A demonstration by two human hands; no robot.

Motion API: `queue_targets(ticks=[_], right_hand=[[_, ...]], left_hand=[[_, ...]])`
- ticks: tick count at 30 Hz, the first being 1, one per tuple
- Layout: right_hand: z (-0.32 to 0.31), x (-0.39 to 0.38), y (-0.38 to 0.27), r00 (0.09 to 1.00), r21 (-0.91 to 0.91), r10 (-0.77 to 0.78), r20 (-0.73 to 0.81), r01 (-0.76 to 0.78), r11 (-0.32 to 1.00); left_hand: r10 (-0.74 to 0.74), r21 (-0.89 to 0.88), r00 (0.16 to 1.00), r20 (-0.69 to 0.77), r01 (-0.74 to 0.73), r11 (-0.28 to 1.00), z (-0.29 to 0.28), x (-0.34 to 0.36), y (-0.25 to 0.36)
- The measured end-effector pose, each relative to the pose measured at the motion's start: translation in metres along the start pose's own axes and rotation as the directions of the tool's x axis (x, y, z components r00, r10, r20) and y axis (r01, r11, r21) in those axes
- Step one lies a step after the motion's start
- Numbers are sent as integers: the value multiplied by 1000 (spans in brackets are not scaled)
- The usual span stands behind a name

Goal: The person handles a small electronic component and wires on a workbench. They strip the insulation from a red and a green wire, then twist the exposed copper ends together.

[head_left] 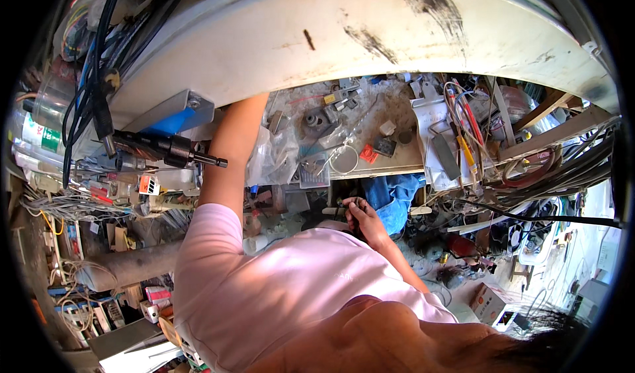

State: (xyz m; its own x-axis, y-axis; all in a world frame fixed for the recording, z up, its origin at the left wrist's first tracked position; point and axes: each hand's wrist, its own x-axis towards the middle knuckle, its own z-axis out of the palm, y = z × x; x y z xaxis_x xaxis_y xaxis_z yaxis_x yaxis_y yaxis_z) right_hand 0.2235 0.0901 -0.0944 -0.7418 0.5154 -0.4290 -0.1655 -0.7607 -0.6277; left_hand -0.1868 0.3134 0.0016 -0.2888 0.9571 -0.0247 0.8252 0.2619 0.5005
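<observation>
Fingers of the right hand point(360, 215) pinched a small metal part point(362, 203) (probably rigid, light) below the shelf point(390, 168); left hand hidden.

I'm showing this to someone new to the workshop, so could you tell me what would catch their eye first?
Probably the person in the pink shirt filling the lower middle, the left arm reaching up under the big scuffed white panel across the top. Next, the right hand pinching something small at centre, in front of a shelf crowded with parts. At left, a dark power tool juts out among tangled cables.
</observation>
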Motion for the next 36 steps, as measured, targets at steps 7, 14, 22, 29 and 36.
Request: queue_targets(ticks=[7,14,22,29,36], right_hand=[[-3,-2,2,999,-55,-19,-31,17,998],[-3,-9,0,998,14,-9,-64,10,1000],[-1,-6,-2,999,-36,-23,-47,22,999],[5,-8,-9,997,-30,8,-78,-10,1000],[-2,-9,0,995,-4,-13,-99,13,1000]], left_hand=[[46,11,998,-31,-46,999,22,15,12],[65,11,997,-38,-65,998,34,22,24],[73,-36,997,-27,-74,997,38,20,34],[93,-95,996,-9,-93,991,42,20,45],[125,-119,992,-30,-128,985,52,28,56]])
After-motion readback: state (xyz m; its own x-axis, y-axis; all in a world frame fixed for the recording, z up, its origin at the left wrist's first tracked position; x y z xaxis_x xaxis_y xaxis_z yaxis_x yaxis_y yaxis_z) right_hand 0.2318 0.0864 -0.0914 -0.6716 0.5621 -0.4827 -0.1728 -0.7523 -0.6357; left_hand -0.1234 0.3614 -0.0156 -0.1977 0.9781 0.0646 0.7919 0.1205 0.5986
